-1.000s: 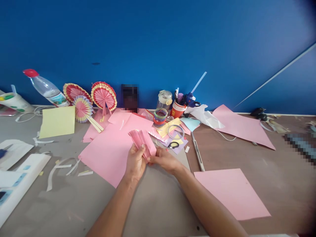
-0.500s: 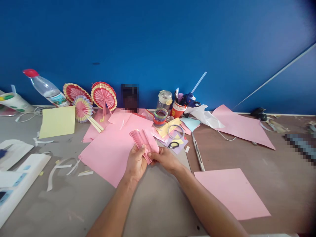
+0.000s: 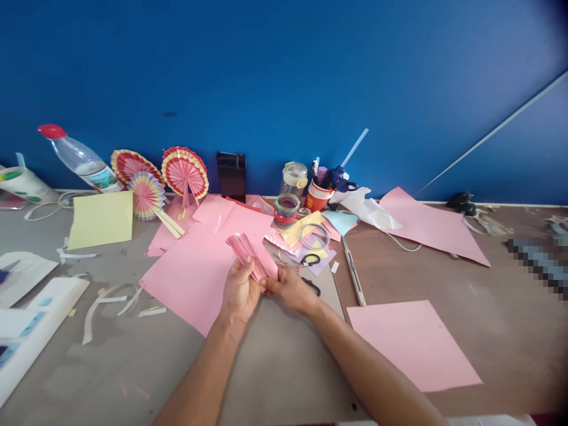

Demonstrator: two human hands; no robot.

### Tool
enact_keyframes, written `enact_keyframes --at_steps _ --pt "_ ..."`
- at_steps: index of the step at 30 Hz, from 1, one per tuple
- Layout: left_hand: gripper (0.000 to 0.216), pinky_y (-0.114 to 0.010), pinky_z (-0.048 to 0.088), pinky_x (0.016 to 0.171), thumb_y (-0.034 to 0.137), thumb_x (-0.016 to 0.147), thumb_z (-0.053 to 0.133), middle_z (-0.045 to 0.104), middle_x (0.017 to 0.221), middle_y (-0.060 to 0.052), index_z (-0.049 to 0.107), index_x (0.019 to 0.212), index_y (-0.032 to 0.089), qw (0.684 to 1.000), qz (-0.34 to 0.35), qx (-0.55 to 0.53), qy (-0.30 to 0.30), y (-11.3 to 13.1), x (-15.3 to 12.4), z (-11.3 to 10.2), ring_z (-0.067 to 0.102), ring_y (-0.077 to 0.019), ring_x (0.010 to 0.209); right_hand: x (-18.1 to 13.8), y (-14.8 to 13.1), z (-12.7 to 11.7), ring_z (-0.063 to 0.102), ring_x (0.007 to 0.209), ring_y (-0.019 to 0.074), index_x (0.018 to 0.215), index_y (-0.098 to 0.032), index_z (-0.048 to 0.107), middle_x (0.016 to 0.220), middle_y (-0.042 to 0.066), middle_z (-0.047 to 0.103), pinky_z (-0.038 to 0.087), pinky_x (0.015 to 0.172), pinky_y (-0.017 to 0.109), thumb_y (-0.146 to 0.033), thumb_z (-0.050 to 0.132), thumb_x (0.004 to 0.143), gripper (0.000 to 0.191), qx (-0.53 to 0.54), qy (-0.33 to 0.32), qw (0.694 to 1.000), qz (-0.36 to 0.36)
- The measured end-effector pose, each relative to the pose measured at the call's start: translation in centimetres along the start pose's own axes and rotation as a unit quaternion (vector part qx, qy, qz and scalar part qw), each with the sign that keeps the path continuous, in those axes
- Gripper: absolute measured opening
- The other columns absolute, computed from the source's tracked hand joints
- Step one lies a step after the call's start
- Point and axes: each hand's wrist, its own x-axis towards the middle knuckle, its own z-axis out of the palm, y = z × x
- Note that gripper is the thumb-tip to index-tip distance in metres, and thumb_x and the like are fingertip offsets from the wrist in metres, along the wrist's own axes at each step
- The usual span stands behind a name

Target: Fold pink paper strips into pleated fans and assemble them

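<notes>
left hand [image 3: 239, 289] and right hand [image 3: 293, 290] grasping pleated pink paper [image 3: 258, 255], scissors [image 3: 304, 260] just beside right hand, utility knife [image 3: 354, 273] farther right, paper fans [image 3: 185, 173], upright phone [image 3: 232, 176] near blue wall [image 3: 284, 77]

L hand [image 3: 239, 290] & R hand [image 3: 293, 290] pinching close tog., thumbs [image 3: 244, 270] uppermost, forearms [image 3: 202, 370] angled inward fwd.

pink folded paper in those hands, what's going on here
A person is holding a pleated piece of pink paper in both bare hands. The left hand grips the pleats, thumb on top, and the right hand pinches the lower end. Part of the piece is in narrow folds, part looks flatter. Paper fans stand near the blue wall, and scissors lie beyond the right hand.
</notes>
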Motion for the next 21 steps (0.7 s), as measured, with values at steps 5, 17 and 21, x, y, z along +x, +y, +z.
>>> enact_keyframes --at_steps 5,17,21 --pt "0.02 -0.029 0.05 0.074 0.027 0.071 0.072 0.069 0.083 -0.001 0.061 0.085 0.018 0.999 -0.028 0.02 -0.017 0.2 0.1 -0.2 0.065 -0.0155 0.08 -0.1 -0.4 -0.4 0.048 0.057 0.0128 0.07 -0.018 0.055 0.061 -0.002 0.054 0.036 0.054 0.023 -0.041 0.055 0.08 0.025 -0.053 0.003 0.999 0.002" --pt "0.025 -0.029 0.046 0.077 0.028 0.07 0.072 0.068 0.085 -0.002 0.059 0.088 0.018 0.997 -0.004 0.079 -0.022 -0.4 -0.3 0.6 0.063 -0.0175 0.086 -0.2 -0.7 -0.6 0.041 0.059 0.0115 0.07 -0.017 0.054 0.063 -0.002 0.047 0.033 0.056 0.024 -0.032 0.05 0.082 0.019 -0.13 0.164 0.976 -0.061" --pt "0.023 -0.027 0.045 0.073 0.03 0.071 0.07 0.064 0.078 0.002 0.057 0.087 0.019 0.995 0.018 0.101 -0.002 -1.0 -0.3 0.4 0.061 -0.0141 0.076 -0.1 -0.8 0.2 0.038 0.057 0.0107 0.063 -0.018 0.045 0.059 -0.004 0.041 0.03 0.054 0.024 -0.03 0.047 0.083 0.023 -0.115 0.158 0.978 -0.071"
